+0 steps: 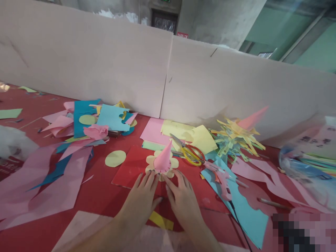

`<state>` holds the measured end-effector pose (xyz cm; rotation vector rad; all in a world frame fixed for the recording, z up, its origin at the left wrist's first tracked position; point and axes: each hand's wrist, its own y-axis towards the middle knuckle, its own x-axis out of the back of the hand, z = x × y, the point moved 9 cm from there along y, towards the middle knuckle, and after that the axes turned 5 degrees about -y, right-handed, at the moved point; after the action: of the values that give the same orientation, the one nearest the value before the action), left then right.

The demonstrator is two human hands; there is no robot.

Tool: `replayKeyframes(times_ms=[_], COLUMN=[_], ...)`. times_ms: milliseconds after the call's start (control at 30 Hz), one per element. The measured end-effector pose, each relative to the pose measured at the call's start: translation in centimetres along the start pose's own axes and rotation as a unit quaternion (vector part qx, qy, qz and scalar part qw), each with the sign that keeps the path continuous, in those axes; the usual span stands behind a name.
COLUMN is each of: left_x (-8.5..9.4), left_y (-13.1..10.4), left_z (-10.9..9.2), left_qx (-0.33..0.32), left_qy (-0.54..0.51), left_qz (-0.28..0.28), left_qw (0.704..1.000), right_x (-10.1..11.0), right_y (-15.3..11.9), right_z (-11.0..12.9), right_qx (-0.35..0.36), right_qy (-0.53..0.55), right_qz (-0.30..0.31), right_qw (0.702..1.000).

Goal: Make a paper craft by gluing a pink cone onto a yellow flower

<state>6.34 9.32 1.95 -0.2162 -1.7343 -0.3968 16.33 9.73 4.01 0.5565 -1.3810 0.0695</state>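
Observation:
A pale yellow paper flower with rounded petals lies on a red board, and a pink paper cone stands upright at its centre. My left hand rests its outstretched fingertips on the near left petals. On the near right side, the fingers of my right hand are likewise extended and touch the petals. Neither hand grasps anything. Beneath my palms lies a yellow paper strip. The near edge of the flower is partly hidden by my fingertips.
Scissors with red and yellow handles and a pink glue gun lie to the right. Behind them stands a pink-coned, fringed paper piece. Paper scraps pile up at the left, beside a yellow disc. A pale panel closes off the back.

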Motion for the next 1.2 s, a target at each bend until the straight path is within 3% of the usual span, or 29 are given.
replayKeyframes(times_ms=[767,1200], left_x=[0.7,0.02], left_y=[0.2,-0.08], left_z=[-0.22,-0.15], left_qx=[-0.006,-0.008], left_qy=[0.001,0.017], left_qz=[0.004,-0.013], left_qw=[1.0,1.0], right_x=[0.31,0.68], right_y=[0.05,0.19], right_z=[-0.03,-0.34], right_qx=[-0.009,-0.025], right_qy=[0.024,0.036], right_qz=[-0.008,-0.021], right_qw=[1.0,0.999])
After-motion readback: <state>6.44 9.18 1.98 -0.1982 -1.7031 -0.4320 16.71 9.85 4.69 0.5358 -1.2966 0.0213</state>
